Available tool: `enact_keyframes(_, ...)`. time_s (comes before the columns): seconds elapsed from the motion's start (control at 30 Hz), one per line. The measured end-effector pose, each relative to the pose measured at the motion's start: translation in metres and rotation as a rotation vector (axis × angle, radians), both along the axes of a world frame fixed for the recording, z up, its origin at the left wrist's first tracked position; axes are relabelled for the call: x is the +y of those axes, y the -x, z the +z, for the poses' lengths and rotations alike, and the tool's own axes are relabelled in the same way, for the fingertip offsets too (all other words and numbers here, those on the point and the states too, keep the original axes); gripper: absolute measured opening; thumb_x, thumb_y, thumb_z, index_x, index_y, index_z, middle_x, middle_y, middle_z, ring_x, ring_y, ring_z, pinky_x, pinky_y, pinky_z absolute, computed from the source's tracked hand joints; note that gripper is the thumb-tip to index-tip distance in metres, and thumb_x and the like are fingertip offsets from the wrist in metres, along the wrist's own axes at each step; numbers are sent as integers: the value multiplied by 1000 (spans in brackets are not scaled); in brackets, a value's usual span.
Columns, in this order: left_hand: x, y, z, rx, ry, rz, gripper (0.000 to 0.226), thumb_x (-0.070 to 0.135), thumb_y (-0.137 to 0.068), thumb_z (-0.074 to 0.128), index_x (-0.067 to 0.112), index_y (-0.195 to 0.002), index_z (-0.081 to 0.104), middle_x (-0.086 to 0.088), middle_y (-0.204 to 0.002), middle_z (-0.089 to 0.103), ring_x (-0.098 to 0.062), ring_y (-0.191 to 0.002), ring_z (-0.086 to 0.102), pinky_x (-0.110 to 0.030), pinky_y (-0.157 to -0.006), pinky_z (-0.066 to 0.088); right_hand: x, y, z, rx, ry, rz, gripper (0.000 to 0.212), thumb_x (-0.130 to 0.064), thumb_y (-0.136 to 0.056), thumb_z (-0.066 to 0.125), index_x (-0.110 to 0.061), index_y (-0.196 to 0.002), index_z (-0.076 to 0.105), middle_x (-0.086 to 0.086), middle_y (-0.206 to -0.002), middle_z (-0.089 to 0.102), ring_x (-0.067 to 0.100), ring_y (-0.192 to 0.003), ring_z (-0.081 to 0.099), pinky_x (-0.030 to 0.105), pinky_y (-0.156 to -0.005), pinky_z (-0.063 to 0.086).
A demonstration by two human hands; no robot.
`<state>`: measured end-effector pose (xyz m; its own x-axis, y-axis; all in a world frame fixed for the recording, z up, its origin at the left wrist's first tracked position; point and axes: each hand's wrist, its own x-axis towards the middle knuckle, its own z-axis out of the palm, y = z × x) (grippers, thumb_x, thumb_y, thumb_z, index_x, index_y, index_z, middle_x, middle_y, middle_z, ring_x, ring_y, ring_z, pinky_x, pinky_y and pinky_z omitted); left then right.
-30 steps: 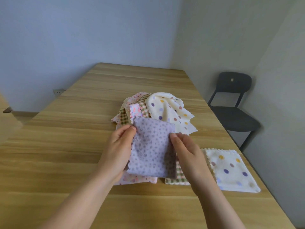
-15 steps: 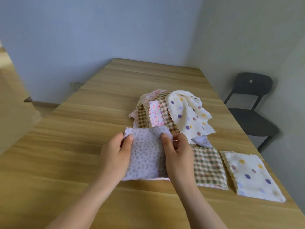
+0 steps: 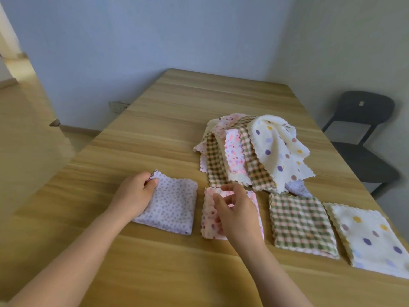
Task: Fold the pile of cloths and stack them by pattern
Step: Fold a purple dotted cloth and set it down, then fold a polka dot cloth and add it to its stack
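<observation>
L hand (image 3: 132,196) pinches the far-left corner of the folded lilac cloth (image 3: 174,209), which I see lying flat on the surface (image 3: 177,120) at the row's left end. R hand (image 3: 240,212) is over the pink cloth (image 3: 208,220), fingers loosely curled, gripping nothing. To the right: checked cloth (image 3: 301,224), cream dotted cloth (image 3: 367,238). Unfolded pile (image 3: 254,151) sits behind.

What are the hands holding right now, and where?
The left hand pinches the folded lilac cloth at its far left corner. The right hand, fingers loose over the pink cloth, grips nothing.
</observation>
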<state>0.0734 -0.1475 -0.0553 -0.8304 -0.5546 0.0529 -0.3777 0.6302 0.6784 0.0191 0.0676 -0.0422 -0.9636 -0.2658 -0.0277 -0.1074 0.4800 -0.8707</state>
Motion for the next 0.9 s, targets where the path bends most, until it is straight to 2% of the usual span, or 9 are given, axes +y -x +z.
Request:
enact_keyframes(0.1, 4, 1, 2, -53, 56, -4, 40, 26, -99, 48, 13, -65, 33, 0, -57, 36, -18, -52, 35, -32, -52, 23, 3, 2, -1, -10, 24, -4, 17, -33, -95, 56, -27, -111, 55, -8, -81, 63, 5, -57, 61, 24, -52, 53)
enact_keyframes(0.17, 8, 1, 8, -125, 162, 2, 31, 33, -99, 47, 12, -76, 43, 2, -71, 46, -19, -64, 48, -32, -55, 33, 5, 4, 0, 25, 35, -15, 13, -30, -94, 56, -27, -106, 58, -7, -82, 65, 8, -59, 62, 25, -54, 54)
enact_keyframes(0.27, 16, 2, 21, -141, 291, 4, 35, 41, -98, 46, 9, -112, 51, -5, -106, 54, -27, -101, 56, -37, -78, 44, 10, 12, 5, 79, 55, -17, 6, -26, -92, 58, -30, -94, 61, -6, -83, 68, 13, -63, 66, 38, -63, 58)
enact_keyframes(0.37, 28, 8, 30, 14, 159, -69, 47, 37, -96, 52, 13, -135, 45, -3, -130, 53, -21, -118, 52, -36, -97, 44, 19, 21, 14, 182, 27, -16, 10, -21, -91, 61, -28, -84, 64, -10, -74, 66, 7, -59, 62, 32, -59, 56)
enact_keyframes(0.43, 40, 15, 35, 97, 74, -148, 42, 33, -94, 56, 17, -133, 49, 3, -127, 56, -12, -112, 54, -33, -98, 46, 29, 29, 21, 256, 3, -41, 8, -21, -90, 63, -27, -85, 66, -11, -72, 65, 2, -60, 59, 19, -54, 49)
enact_keyframes(0.5, 55, 22, 40, 136, 1, -231, 36, 29, -94, 57, 19, -128, 54, 7, -119, 59, -5, -104, 57, -24, -94, 48, 43, 40, 25, 355, -48, -96, 6, -23, -87, 67, -25, -92, 66, -11, -76, 64, 4, -64, 57, 16, -53, 42)
enact_keyframes(0.6, 77, 32, 45, 180, -69, -328, 28, 25, -95, 57, 21, -122, 59, 11, -111, 62, 5, -97, 56, -5, -80, 44, 60, 59, 23, 561, -254, -202, 35, -25, -79, 73, -19, -111, 60, -4, -98, 59, 13, -82, 55, 22, -55, 38)
enact_keyframes(0.7, 99, 45, 46, 225, -101, -386, 24, 20, -94, 58, 21, -118, 63, 13, -107, 64, 6, -96, 58, -2, -80, 44, 75, 77, 13, 564, -427, -197, 59, -21, -73, 77, -15, -125, 52, 5, -118, 53, 23, -105, 52, 26, -65, 40)
enact_keyframes(0.9, 128, 71, 51, 296, -60, -463, 30, 19, -89, 66, 19, -119, 63, 11, -110, 64, 3, -99, 59, -15, -90, 48, 93, 92, 21, 659, -266, -174, 9, -12, -88, 64, -12, -94, 70, -1, -90, 67, 21, -81, 62, 29, -60, 47)
